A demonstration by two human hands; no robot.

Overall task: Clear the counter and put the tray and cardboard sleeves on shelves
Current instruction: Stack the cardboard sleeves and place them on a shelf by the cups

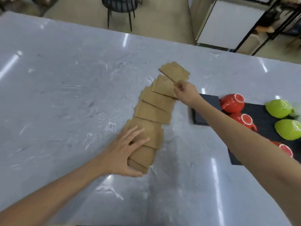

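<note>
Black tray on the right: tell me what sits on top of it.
On the black tray sit upside-down cups: red ones and green ones. The right forearm crosses over the tray, hiding part of its surface, so more cups there cannot be ruled out.

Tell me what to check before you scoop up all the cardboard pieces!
1. Left hand flat on the near sleeves: ok.
2. Right hand pinching a far sleeve: ok.
3. Sleeves gathered in one pile: not ok, spread in an overlapping row.
4. Farthest sleeve joined to the row: cannot tell.
5. Cups on the tray clear of the sleeves: ok.
</note>
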